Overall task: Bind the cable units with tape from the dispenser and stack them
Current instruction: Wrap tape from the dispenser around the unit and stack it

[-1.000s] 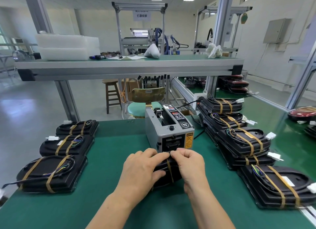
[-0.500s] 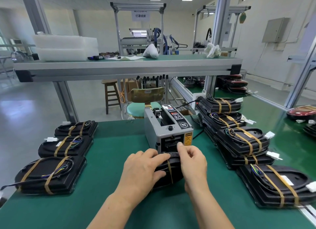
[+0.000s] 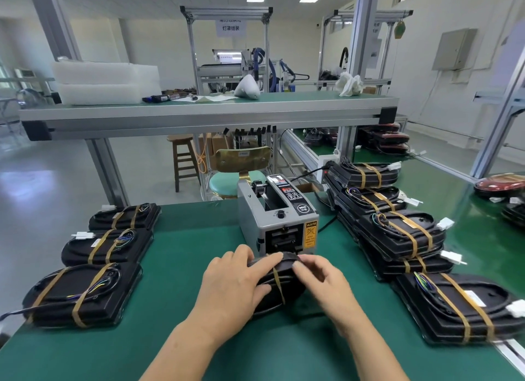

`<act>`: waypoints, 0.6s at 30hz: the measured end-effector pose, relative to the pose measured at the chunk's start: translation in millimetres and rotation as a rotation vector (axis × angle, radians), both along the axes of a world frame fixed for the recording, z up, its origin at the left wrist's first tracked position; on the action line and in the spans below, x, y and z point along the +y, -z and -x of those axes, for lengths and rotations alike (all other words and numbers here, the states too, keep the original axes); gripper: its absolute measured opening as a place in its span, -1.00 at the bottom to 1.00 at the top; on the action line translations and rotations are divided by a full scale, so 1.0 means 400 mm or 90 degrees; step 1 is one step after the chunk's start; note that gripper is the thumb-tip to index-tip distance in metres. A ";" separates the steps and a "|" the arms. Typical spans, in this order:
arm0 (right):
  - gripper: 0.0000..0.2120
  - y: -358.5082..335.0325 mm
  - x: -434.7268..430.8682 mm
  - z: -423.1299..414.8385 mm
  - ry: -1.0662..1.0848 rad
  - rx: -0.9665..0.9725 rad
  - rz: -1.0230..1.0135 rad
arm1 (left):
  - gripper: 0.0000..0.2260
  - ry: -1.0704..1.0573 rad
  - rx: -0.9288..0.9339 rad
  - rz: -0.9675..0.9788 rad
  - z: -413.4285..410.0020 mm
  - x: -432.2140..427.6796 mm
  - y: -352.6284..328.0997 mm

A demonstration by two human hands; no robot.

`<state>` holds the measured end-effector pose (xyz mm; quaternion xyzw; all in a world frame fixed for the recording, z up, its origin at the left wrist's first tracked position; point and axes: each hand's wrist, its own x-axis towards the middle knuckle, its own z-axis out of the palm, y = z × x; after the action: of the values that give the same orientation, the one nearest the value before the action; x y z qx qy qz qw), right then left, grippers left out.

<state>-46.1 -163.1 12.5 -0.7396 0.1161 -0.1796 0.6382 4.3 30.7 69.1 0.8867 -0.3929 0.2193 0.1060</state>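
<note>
Hands meet over a black cable unit point(image 3: 292, 291) that lies on the green table point(image 3: 181, 267), midway between its left and right edges and just in front of the grey tape dispenser point(image 3: 279, 218). One tan tape band point(image 3: 279, 285) crosses the unit. The left hand point(image 3: 235, 287) lies flat on top, fingers nearly straight and pressing down. The right hand point(image 3: 326, 281) has curled fingers, its thumb tip on the unit's far rim beside the band; whether it pinches anything cannot be told. Bound units point(image 3: 105, 247) line the left edge; stacked ones point(image 3: 397, 233) line the right.
</note>
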 end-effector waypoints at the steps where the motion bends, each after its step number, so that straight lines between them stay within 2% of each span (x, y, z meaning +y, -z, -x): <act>1: -0.64 0.004 -0.009 0.008 -0.069 0.032 0.013 | -0.48 0.005 0.000 0.007 0.000 0.003 -0.001; 3: -0.47 0.002 -0.022 0.014 -0.168 0.097 0.049 | -0.48 0.024 -0.004 0.032 0.001 0.015 -0.002; 5: -0.46 -0.001 -0.021 0.009 -0.205 0.107 0.047 | -0.49 0.039 0.040 0.081 0.002 0.038 -0.005; 9: -0.47 0.000 0.027 -0.008 -0.158 0.008 -0.054 | -0.48 0.051 0.163 0.209 0.001 0.077 -0.006; 13: -0.59 -0.026 0.075 -0.020 -0.123 -0.069 0.022 | -0.58 0.096 0.295 0.341 0.001 0.080 -0.023; 15: -0.61 -0.036 0.098 -0.027 -0.102 -0.088 0.058 | -0.57 0.056 0.292 0.379 -0.002 0.070 -0.031; 18: -0.59 -0.046 0.127 -0.032 -0.072 -0.105 0.099 | -0.38 0.002 0.218 0.306 -0.010 0.063 -0.040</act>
<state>-33.5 -112.4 30.8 -0.7749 0.0066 -0.2120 0.5955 8.5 56.0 85.3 0.8597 -0.3075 0.1529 0.3782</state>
